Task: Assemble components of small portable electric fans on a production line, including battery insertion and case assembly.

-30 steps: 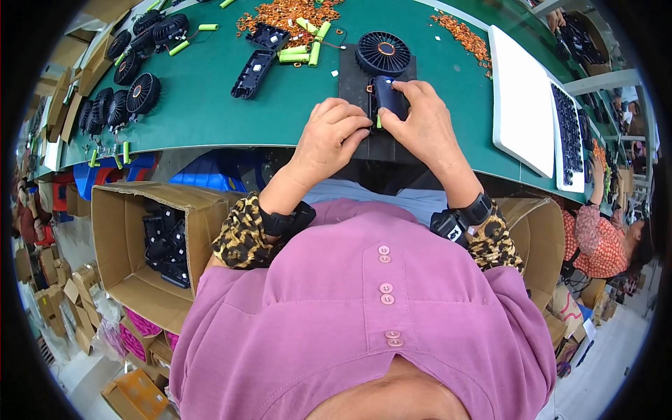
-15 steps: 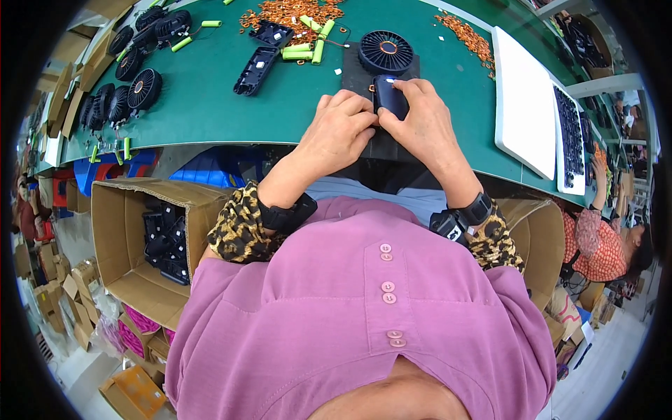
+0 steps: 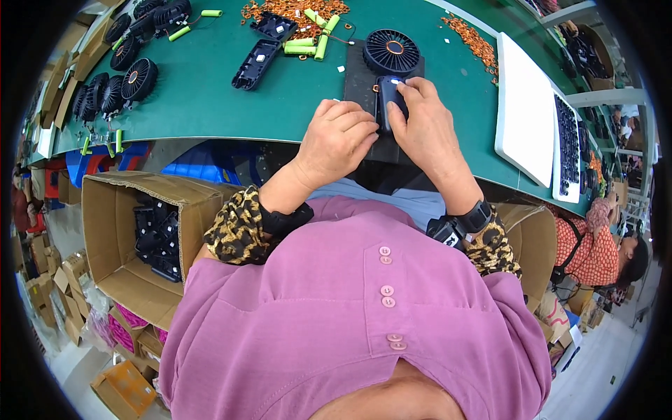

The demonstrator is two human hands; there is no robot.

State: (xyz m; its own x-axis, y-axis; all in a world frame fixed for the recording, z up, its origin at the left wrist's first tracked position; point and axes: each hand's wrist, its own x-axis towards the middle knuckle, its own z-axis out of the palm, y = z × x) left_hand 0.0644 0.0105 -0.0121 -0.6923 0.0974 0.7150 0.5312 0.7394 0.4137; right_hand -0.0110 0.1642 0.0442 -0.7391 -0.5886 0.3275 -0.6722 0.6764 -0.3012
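Note:
A dark handheld fan lies on a black mat (image 3: 360, 73), its round head (image 3: 393, 52) farthest from me and its handle (image 3: 384, 105) toward me. My right hand (image 3: 425, 115) grips the handle from the right, the index finger near a bright whitish-blue spot at its upper end. An orange loop (image 3: 376, 88) sticks out at the handle's left edge. Close by on the left, my left hand (image 3: 336, 136) is curled, fingers pressed together near the handle's lower end. A tiny pale bit shows at its knuckles; what the fingers hold is hidden.
Left of the mat lie an open dark handle shell (image 3: 256, 64), green battery cells (image 3: 301, 49) and orange rings (image 3: 297, 17). Several fan heads (image 3: 139, 80) cluster at the far left. A white tray (image 3: 523, 105) stands right. Below the table edge, a cardboard box (image 3: 112, 255) contains dark parts.
My left hand has drawn slightly left and down from the handle. My right index finger has shifted a little near the bright spot. The whole view has shifted slightly.

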